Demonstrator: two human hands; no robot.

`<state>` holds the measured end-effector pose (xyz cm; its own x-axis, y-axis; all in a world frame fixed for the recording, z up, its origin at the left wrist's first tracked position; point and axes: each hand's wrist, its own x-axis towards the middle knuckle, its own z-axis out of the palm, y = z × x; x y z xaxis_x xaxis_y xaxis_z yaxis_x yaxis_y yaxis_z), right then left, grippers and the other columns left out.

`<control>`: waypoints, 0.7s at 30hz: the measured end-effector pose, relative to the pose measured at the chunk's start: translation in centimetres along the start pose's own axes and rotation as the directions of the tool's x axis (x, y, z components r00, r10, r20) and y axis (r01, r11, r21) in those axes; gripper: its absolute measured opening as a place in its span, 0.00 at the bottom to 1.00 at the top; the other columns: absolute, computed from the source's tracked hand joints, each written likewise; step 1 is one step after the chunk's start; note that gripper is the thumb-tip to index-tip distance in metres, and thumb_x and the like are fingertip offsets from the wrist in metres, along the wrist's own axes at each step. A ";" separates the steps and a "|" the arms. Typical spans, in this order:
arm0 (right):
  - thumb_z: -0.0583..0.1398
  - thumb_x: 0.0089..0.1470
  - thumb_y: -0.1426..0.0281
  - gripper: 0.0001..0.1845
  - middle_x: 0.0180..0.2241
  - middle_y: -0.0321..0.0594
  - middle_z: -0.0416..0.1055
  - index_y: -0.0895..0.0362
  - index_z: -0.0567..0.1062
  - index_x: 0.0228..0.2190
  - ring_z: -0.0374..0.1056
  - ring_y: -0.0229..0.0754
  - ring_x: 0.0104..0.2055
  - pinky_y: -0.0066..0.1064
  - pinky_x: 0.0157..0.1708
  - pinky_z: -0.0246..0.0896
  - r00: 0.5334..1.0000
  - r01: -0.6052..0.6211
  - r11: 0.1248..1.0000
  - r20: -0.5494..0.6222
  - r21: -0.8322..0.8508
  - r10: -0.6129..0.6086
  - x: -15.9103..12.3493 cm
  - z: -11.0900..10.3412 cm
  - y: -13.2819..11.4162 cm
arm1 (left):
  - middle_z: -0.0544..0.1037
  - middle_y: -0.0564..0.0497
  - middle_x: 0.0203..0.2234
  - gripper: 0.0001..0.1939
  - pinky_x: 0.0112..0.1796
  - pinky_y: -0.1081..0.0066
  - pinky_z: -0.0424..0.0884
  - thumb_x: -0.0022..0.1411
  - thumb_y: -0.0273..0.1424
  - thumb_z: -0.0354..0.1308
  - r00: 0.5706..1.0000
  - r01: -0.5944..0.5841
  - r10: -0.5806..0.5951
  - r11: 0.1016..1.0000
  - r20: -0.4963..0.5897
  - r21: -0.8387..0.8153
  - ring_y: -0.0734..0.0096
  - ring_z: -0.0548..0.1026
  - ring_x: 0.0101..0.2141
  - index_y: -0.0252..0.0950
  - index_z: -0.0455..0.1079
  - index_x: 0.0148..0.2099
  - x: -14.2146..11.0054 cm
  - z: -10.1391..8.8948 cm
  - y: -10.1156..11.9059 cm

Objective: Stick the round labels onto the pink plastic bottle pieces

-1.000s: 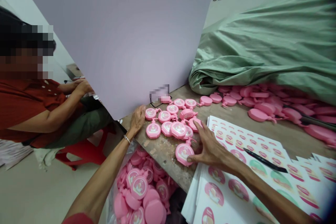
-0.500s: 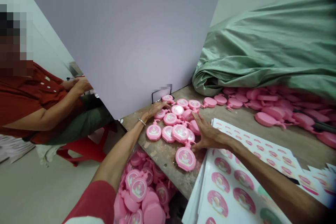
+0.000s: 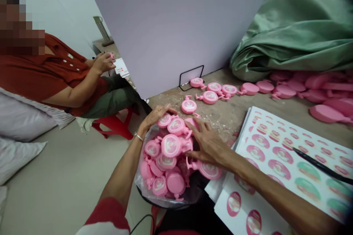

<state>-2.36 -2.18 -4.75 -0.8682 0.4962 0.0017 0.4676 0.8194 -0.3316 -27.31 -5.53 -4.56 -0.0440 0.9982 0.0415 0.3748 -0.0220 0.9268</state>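
Observation:
Flat round pink plastic containers with oval labels and thin necks bunch between my two hands at the table edge. My left hand, with a bangle on its wrist, lies along their far left side, fingers stretched out. My right hand is on their right side with its fingers spread, touching them. One labelled container lies under my right hand, beside the sticker sheets. Below the edge, more of these containers fill a bin lined with clear plastic.
Several containers stay on the table near a white panel. Sticker sheets with a black pen lie to the right. Unlabelled containers sit by green cloth. A person in red sits at left.
My hands have drawn a group of pink containers toward me, from the tabletop to its edge over the bin. A few stay behind on the table. The view has shifted left and down.

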 end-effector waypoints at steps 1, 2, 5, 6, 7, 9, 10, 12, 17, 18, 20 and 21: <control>0.67 0.44 0.57 0.51 0.65 0.62 0.46 0.58 0.54 0.64 0.50 0.68 0.61 0.56 0.51 0.57 1.000 0.025 1.000 -0.015 -0.005 -0.025 -0.1 0.3 -0.8 | 0.82 0.46 0.34 0.30 0.47 0.62 0.69 0.67 0.46 0.41 0.999 0.011 -0.011 1.000 -0.034 -0.012 0.60 0.77 0.37 0.32 0.80 0.38 -1.2 -0.3 -0.3; 0.66 0.45 0.59 0.48 0.65 0.61 0.47 0.57 0.56 0.63 0.50 0.67 0.61 0.56 0.52 0.57 0.998 0.051 0.999 -0.028 -0.010 -0.051 -0.1 0.6 -1.5 | 0.82 0.46 0.34 0.30 0.48 0.62 0.68 0.67 0.46 0.41 0.997 0.020 -0.022 0.999 -0.074 -0.031 0.60 0.77 0.37 0.33 0.80 0.37 -2.4 -0.4 -0.7; 0.66 0.46 0.63 0.43 0.63 0.60 0.51 0.57 0.60 0.61 0.52 0.64 0.59 0.54 0.52 0.56 0.988 0.135 0.991 -0.068 -0.017 -0.136 -0.4 1.7 -3.5 | 0.82 0.46 0.33 0.29 0.53 0.62 0.64 0.67 0.46 0.42 0.980 0.041 -0.060 0.994 -0.191 -0.100 0.60 0.77 0.40 0.35 0.81 0.34 -5.6 -0.2 -1.7; 0.65 0.47 0.64 0.41 0.62 0.60 0.52 0.58 0.60 0.60 0.52 0.63 0.59 0.54 0.53 0.56 0.982 0.168 0.986 -0.083 -0.017 -0.169 -0.5 2.1 -4.0 | 0.82 0.46 0.32 0.29 0.54 0.62 0.64 0.67 0.46 0.43 0.971 0.052 -0.079 0.991 -0.224 -0.123 0.60 0.77 0.40 0.35 0.81 0.34 -6.5 0.1 -2.0; 0.64 0.48 0.64 0.39 0.61 0.60 0.54 0.59 0.61 0.59 0.53 0.62 0.59 0.54 0.53 0.56 0.974 0.202 0.979 -0.099 -0.018 -0.203 -0.6 2.4 -4.5 | 0.82 0.46 0.32 0.28 0.53 0.61 0.65 0.67 0.46 0.44 0.962 0.066 -0.100 0.988 -0.252 -0.140 0.59 0.78 0.40 0.35 0.80 0.33 -7.4 0.6 -2.3; 0.62 0.51 0.64 0.34 0.59 0.59 0.57 0.61 0.63 0.58 0.54 0.60 0.57 0.52 0.52 0.57 0.956 0.269 0.963 -0.115 -0.019 -0.269 -0.8 2.9 -5.5 | 0.82 0.45 0.31 0.28 0.48 0.61 0.69 0.66 0.47 0.45 0.938 0.097 -0.147 0.981 -0.313 -0.168 0.59 0.78 0.37 0.34 0.79 0.31 -9.0 1.9 -3.1; 0.61 0.53 0.62 0.32 0.57 0.58 0.59 0.61 0.64 0.56 0.56 0.59 0.56 0.50 0.51 0.58 0.944 0.308 0.951 -0.121 -0.013 -0.307 -0.9 3.0 -5.8 | 0.81 0.44 0.30 0.27 0.45 0.61 0.71 0.65 0.47 0.46 0.919 0.114 -0.174 0.977 -0.355 -0.182 0.59 0.78 0.35 0.34 0.79 0.31 -9.7 2.5 -3.6; 0.59 0.56 0.61 0.26 0.53 0.56 0.64 0.61 0.67 0.53 0.59 0.54 0.53 0.46 0.48 0.60 0.908 0.396 0.918 -0.147 0.000 -0.392 -1.0 3.0 -6.3 | 0.81 0.43 0.29 0.28 0.42 0.62 0.73 0.65 0.47 0.44 0.858 0.147 -0.225 0.969 -0.463 -0.200 0.60 0.78 0.34 0.33 0.77 0.30 -10.9 3.3 -4.7; 0.55 0.59 0.58 0.24 0.48 0.54 0.69 0.62 0.70 0.49 0.62 0.52 0.48 0.45 0.45 0.59 0.852 0.446 0.887 -0.245 -0.119 -0.462 -0.8 3.0 -5.0 | 0.77 0.43 0.40 0.22 0.48 0.62 0.68 0.62 0.48 0.48 0.551 0.292 -0.335 0.935 -0.764 -0.199 0.60 0.74 0.44 0.35 0.72 0.41 -14.4 3.1 -8.2; 0.55 0.59 0.57 0.25 0.49 0.56 0.69 0.63 0.70 0.50 0.62 0.54 0.48 0.47 0.46 0.58 0.872 0.398 0.905 -0.243 -0.153 -0.425 -0.6 3.2 -4.7 | 0.76 0.43 0.42 0.21 0.49 0.61 0.67 0.59 0.47 0.51 0.494 0.337 -0.361 0.918 -0.791 -0.209 0.59 0.72 0.46 0.35 0.71 0.42 -15.4 3.0 -8.9; 0.56 0.59 0.58 0.26 0.52 0.58 0.67 0.64 0.68 0.52 0.61 0.56 0.51 0.50 0.49 0.55 0.909 0.319 0.926 -0.212 -0.205 -0.360 -0.2 3.6 -4.1 | 0.75 0.42 0.43 0.20 0.50 0.60 0.66 0.56 0.46 0.55 0.416 0.423 -0.438 0.869 -0.797 -0.257 0.58 0.71 0.47 0.35 0.70 0.43 -17.6 3.4 -10.1; 0.56 0.59 0.60 0.26 0.52 0.58 0.66 0.64 0.68 0.53 0.60 0.57 0.52 0.51 0.51 0.54 0.917 0.309 0.925 -0.189 -0.222 -0.352 0.0 3.8 -4.0 | 0.75 0.42 0.42 0.21 0.49 0.59 0.66 0.55 0.46 0.55 0.393 0.459 -0.488 0.838 -0.779 -0.294 0.58 0.71 0.46 0.35 0.69 0.43 -18.8 3.8 -10.6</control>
<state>-4.83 -6.51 -7.00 -0.9290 0.2211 0.2969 0.2010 0.9748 -0.0970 -26.90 -23.88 -16.59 -0.9220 0.3587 -0.1456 0.0216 0.4231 0.9058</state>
